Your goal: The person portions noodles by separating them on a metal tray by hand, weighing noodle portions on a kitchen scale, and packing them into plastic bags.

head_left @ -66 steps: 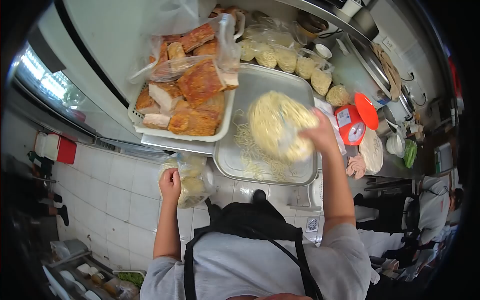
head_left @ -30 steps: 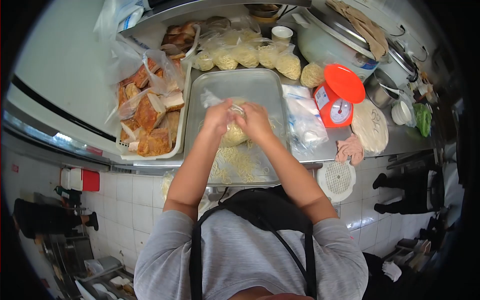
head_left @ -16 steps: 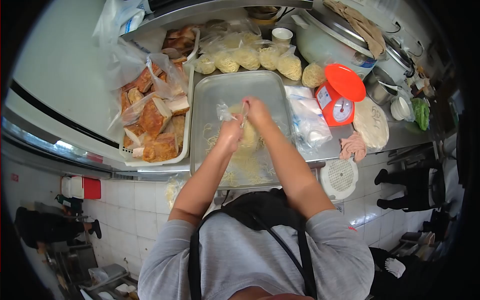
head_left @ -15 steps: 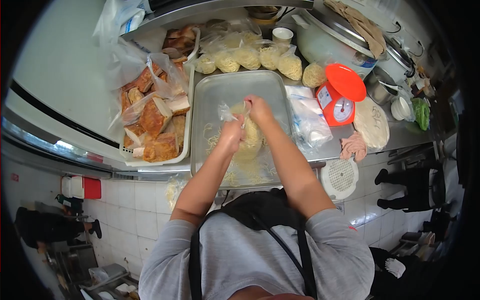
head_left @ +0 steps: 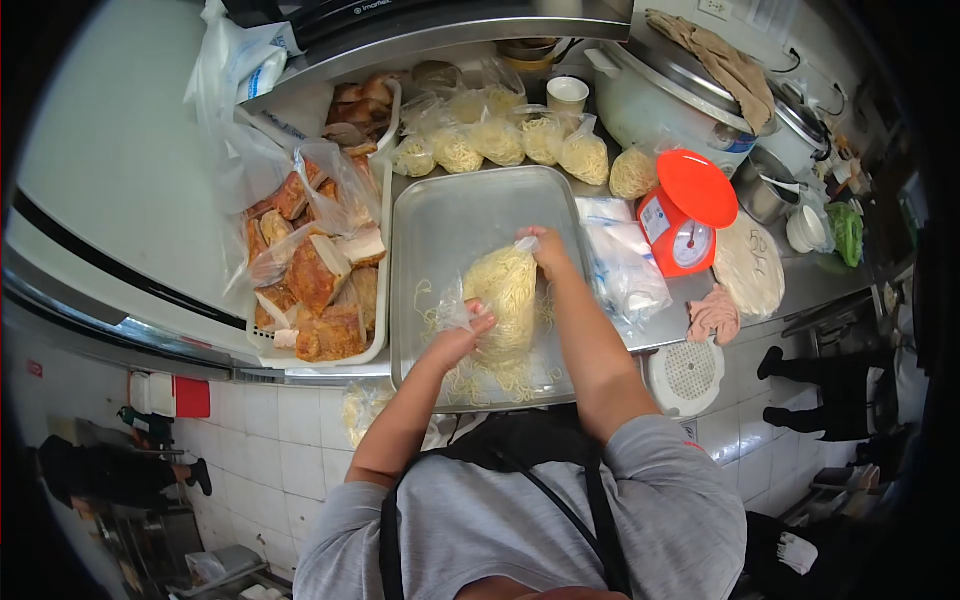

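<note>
A: Where is your bag of noodles (head_left: 508,295)?

B: You have it over the metal tray (head_left: 480,195), a little to the near side of its middle. Whether its bottom rests on the metal, I can't tell.

A: And your hands?

B: Both are closed narrow on the clear plastic. Your left hand (head_left: 458,340) grips it at the bag's lower left side, thumb laid against it; your right hand (head_left: 546,250) pinches the upper right corner. You have the bag tilted between them.

A: Is anything in the tray besides that?

B: You've got loose noodles (head_left: 480,385) scattered under and around the bag, mostly toward the tray's near edge.

A: What surrounds you on the tabletop (head_left: 815,272)?

B: Left of the tray, just beside it, you have a white basket (head_left: 385,240) heaped with browned meat chunks (head_left: 320,275). Beyond the tray sits a row of small noodle bags (head_left: 457,150). To the tray's right lie clear plastic bags (head_left: 625,260), and farther right stand a red scale (head_left: 690,205) and a crumpled pink cloth (head_left: 714,313).
</note>
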### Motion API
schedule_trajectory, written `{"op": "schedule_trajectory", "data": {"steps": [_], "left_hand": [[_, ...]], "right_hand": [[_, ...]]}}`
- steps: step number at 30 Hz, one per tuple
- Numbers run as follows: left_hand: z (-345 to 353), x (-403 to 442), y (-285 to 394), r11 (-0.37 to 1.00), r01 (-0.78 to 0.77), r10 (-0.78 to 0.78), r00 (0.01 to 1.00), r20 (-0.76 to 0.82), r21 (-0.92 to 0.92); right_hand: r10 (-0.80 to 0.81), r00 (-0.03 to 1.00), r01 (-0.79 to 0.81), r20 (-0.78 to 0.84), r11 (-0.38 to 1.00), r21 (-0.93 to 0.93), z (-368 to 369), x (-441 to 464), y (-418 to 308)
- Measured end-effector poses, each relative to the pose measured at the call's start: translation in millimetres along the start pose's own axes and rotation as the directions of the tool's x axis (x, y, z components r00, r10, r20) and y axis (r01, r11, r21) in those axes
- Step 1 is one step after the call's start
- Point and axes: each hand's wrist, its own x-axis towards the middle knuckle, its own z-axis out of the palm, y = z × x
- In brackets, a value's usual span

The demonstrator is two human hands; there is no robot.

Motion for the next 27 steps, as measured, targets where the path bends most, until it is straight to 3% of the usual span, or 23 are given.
{"op": "schedule_trajectory", "data": {"steps": [1,2,4,7,9,11,12,15,16,18,21,24,25,27], "left_hand": [[-5.2,7.0,-4.0,0.977,-0.156,0.164,0.986,-0.043,0.146],[-9.8,12.5,-5.3,0.911,-0.294,0.325,0.943,-0.064,0.290],[-23.0,22.5,23.5,0.910,-0.214,0.248,0.967,-0.051,0.354],[-36.9,50.2,40.9,0.950,-0.231,0.287,0.913,-0.291,0.211],[-37.3,67.5,33.2,0.941,-0.305,0.337,0.860,-0.384,0.143],[-33.9,85.0,0.3,0.933,-0.355,0.337,0.798,-0.499,0.062],[-32.1,86.8,-3.6,0.923,-0.385,0.335,0.763,-0.552,0.028],[-38.4,81.3,-16.3,0.966,-0.250,0.181,0.849,-0.497,-0.074],[-39.1,81.3,-18.4,0.937,-0.348,0.290,0.831,-0.475,-0.037],[-40.5,82.8,-20.6,0.843,-0.537,0.497,0.758,-0.422,0.028],[-26.3,57.6,31.9,0.958,-0.286,0.260,0.872,-0.415,0.001],[-29.1,63.9,35.8,0.917,-0.247,0.097,0.899,-0.426,-0.312],[-31.3,64.8,38.6,0.918,-0.250,0.111,0.908,-0.405,-0.308],[-36.3,64.0,49.8,0.919,-0.258,0.141,0.922,-0.362,-0.297]], "right_hand": [[0.039,0.999,-0.039,0.001,0.997,0.072,2.4,-12.4,-24.9],[-0.023,1.000,0.023,-0.008,0.994,0.106,1.8,-17.7,-46.9],[-0.128,0.991,0.130,-0.025,0.977,0.167,0.7,-26.0,-84.5],[-0.307,0.951,0.286,0.040,0.922,0.262,-2.5,-42.2,-125.7],[-0.279,0.938,0.259,0.204,0.959,0.118,-8.0,-60.1,-126.4],[-0.213,0.896,0.260,0.390,0.963,-0.072,-11.7,-71.8,-112.5],[-0.051,0.849,0.148,0.525,0.978,-0.144,-12.4,-78.1,-110.0],[0.294,0.647,0.102,0.704,0.881,-0.462,-17.7,-72.3,-88.4],[0.282,0.664,-0.019,0.692,0.932,-0.362,-21.3,-71.4,-90.9],[0.229,0.744,-0.004,0.628,0.941,-0.339,-18.6,-56.5,-96.9],[0.164,0.870,-0.003,0.464,0.945,-0.327,-4.0,-38.2,-99.6],[0.101,0.940,0.002,0.326,0.954,-0.300,8.3,-35.4,-106.6],[0.083,0.953,0.004,0.292,0.958,-0.286,12.4,-36.4,-109.7],[0.064,0.924,0.092,0.377,0.919,-0.383,21.5,-41.2,-108.6]]}}
